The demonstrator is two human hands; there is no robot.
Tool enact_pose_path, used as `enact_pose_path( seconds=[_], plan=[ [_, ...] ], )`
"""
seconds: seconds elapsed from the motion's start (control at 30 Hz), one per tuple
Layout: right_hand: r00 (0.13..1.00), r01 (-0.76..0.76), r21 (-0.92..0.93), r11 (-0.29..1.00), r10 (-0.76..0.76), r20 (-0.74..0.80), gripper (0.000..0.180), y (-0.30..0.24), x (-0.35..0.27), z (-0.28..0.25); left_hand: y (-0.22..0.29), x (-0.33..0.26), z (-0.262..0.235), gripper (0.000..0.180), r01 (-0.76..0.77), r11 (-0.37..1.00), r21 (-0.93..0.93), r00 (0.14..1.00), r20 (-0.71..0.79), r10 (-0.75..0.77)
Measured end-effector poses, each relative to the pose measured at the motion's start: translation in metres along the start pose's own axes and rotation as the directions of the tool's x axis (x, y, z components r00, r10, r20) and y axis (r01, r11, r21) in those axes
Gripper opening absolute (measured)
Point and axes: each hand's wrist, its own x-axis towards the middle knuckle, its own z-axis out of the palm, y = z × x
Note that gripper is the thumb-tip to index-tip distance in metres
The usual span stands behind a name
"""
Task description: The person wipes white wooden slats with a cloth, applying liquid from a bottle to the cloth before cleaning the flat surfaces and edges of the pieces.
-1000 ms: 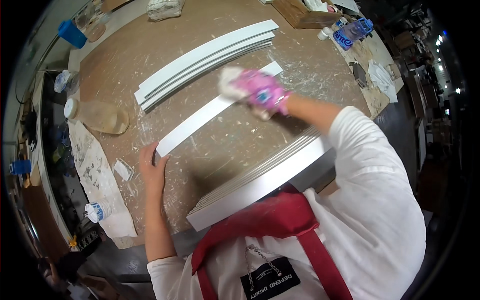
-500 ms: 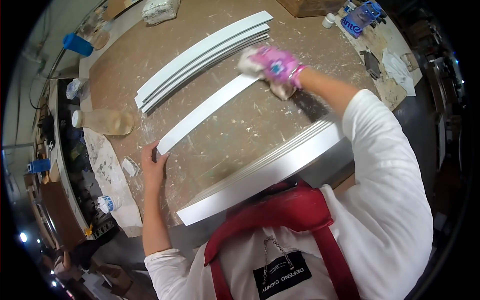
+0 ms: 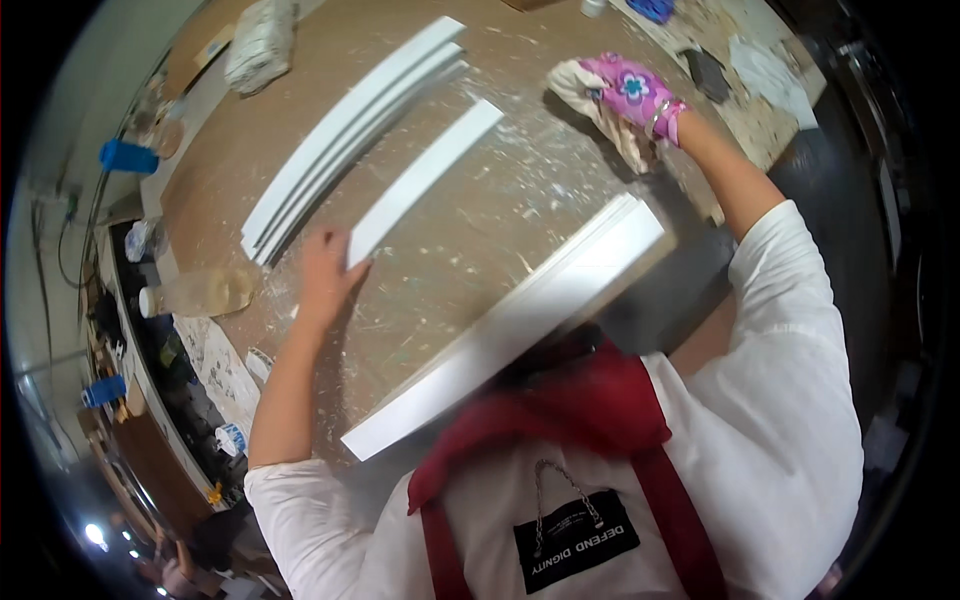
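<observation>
Head view: a single white strip (image 3: 424, 180) is seen lying flat on the paint-spattered workbench (image 3: 480, 250), its near end pressed down by the spread fingers of the bare left hand (image 3: 327, 272). A crumpled cloth (image 3: 600, 105) is gripped in the closed, pink-gloved right hand (image 3: 635, 92), off the strip's far end. More white strips (image 3: 350, 135) are stacked just beyond; a broad white board (image 3: 510, 325) lies nearer.
</observation>
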Motion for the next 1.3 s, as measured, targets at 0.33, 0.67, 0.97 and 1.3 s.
enact_pose_path(
  seconds=[0.33,0.67,0.97,1.3],
  plan=[
    [0.884,-0.146,0.4,0.905,0.301,-0.357,0.039,0.041,-0.113,-0.045,0.131,-0.087,-0.101,0.048,0.218,0.898,-0.383,0.976,0.071,-0.206],
    [0.953,0.115,0.316,0.942,-0.015,-0.302,0.042,-0.09,-0.131,-0.122,0.169,-0.127,-0.06,0.056,-0.029,0.995,-0.092,1.0,0.003,0.029],
    [0.923,0.378,-0.219,0.9,-0.384,0.013,0.043,-0.185,-0.147,-0.049,0.164,-0.128,-0.047,0.047,-0.038,0.992,-0.119,0.997,-0.064,0.031],
    [0.959,0.136,0.202,0.97,-0.078,-0.272,0.042,-0.106,-0.124,-0.131,0.15,-0.143,-0.066,0.063,-0.113,0.98,-0.164,0.991,-0.096,0.099]
  ],
)
